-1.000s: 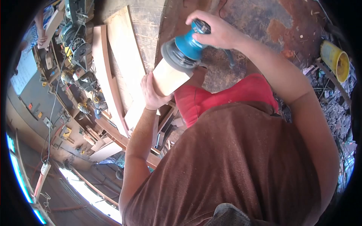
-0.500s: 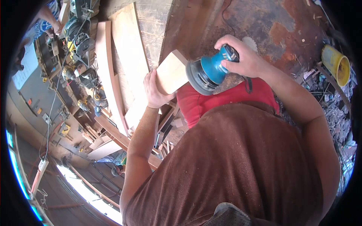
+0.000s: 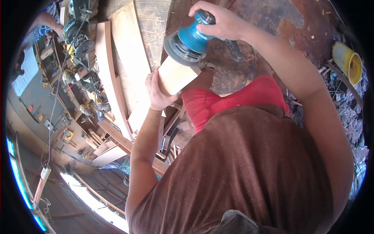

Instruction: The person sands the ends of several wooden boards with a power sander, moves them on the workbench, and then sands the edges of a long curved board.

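Observation:
My right hand (image 3: 220, 19) is wrapped round the top of a blue orbital sander (image 3: 191, 41). The sander's dark round pad lies over the far end of a pale wooden block (image 3: 177, 76). My left hand (image 3: 159, 91) grips the near left side of that block, thumb along its lower edge and fingers on the far side. The block sits above my left thigh, beside the workbench with the long boards.
Long pale boards (image 3: 130, 37) lie on the bench to the left. Beyond them stand several power tools (image 3: 85, 50) and a person's arm (image 3: 48, 19). A yellow bucket (image 3: 352, 68) lies tipped at right among scraps. A power strip (image 3: 44, 171) hangs at lower left.
My right hand has carried the sander up and left, from the block's right end to its far end. The left hand and block have barely shifted.

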`<state>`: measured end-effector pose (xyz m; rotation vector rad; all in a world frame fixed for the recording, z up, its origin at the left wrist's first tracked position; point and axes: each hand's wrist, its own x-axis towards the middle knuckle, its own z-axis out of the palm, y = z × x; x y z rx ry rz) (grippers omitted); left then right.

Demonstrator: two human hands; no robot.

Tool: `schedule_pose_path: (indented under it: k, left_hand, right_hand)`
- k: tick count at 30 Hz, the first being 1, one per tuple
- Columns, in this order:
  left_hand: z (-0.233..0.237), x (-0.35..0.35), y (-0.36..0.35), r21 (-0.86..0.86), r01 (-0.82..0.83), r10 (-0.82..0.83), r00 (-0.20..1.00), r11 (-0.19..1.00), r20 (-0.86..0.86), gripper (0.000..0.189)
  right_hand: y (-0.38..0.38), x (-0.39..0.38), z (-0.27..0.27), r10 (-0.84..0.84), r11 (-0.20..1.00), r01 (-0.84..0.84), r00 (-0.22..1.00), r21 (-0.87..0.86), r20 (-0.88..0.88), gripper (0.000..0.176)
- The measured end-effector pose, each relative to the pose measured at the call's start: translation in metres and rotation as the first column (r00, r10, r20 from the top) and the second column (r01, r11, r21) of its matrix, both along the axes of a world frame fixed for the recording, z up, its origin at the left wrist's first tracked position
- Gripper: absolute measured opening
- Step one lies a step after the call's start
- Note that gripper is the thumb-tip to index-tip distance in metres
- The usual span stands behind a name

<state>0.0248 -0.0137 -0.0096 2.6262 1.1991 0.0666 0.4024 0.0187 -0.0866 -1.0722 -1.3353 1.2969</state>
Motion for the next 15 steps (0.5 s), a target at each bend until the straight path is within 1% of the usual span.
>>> schedule_pose_path:
  k: [1, 2, 3, 5, 6, 7, 9, 12, 15]
  left_hand:
    - [0.001, 0.0, -0.001, -0.002, -0.002, 0.002, 1.0, 1.0, -0.001, 0.116]
    - [0.003, 0.001, -0.001, -0.006, -0.003, 0.003, 1.0, 1.0, 0.002, 0.116]
    - [0.003, 0.003, 0.0, -0.007, -0.001, 0.001, 1.0, 1.0, 0.008, 0.115]
    - [0.001, 0.002, 0.001, 0.002, 0.01, -0.01, 1.0, 1.0, 0.013, 0.115]
    - [0.001, 0.001, 0.001, 0.007, 0.016, -0.016, 1.0, 1.0, 0.009, 0.115]
    - [0.001, 0.0, 0.0, 0.006, 0.016, -0.016, 1.0, 1.0, 0.007, 0.115]
    - [0.001, 0.0, 0.0, 0.011, 0.035, -0.035, 0.999, 0.999, 0.033, 0.114]
    - [0.001, 0.0, -0.002, 0.02, 0.033, -0.033, 0.999, 0.999, 0.013, 0.114]
    - [0.001, 0.0, -0.001, 0.01, 0.039, -0.04, 0.999, 0.999, 0.036, 0.114]
  right_hand:
    - [-0.009, -0.001, -0.001, -0.014, 0.994, 0.01, 0.999, 0.11, 0.031, 0.039]
    - [-0.017, 0.001, 0.0, 0.015, 0.997, -0.017, 1.0, 0.072, 0.022, 0.04]
    - [-0.024, 0.002, 0.001, 0.013, 0.997, -0.015, 1.0, 0.074, 0.026, 0.04]
    - [-0.037, 0.003, 0.003, -0.031, 0.993, 0.024, 0.998, 0.12, 0.05, 0.04]
    - [-0.041, 0.004, 0.007, -0.016, 0.997, 0.013, 0.999, 0.08, 0.045, 0.041]
    - [-0.04, 0.003, 0.005, -0.016, 0.997, 0.012, 0.999, 0.078, 0.042, 0.041]
    - [-0.035, 0.0, 0.0, -0.049, 0.989, 0.049, 0.999, 0.138, -0.004, 0.042]
    - [-0.019, 0.0, 0.002, -0.03, 0.996, 0.028, 0.999, 0.087, 0.019, 0.042]
    - [-0.03, -0.002, -0.003, -0.062, 0.989, 0.059, 0.998, 0.137, 0.018, 0.042]
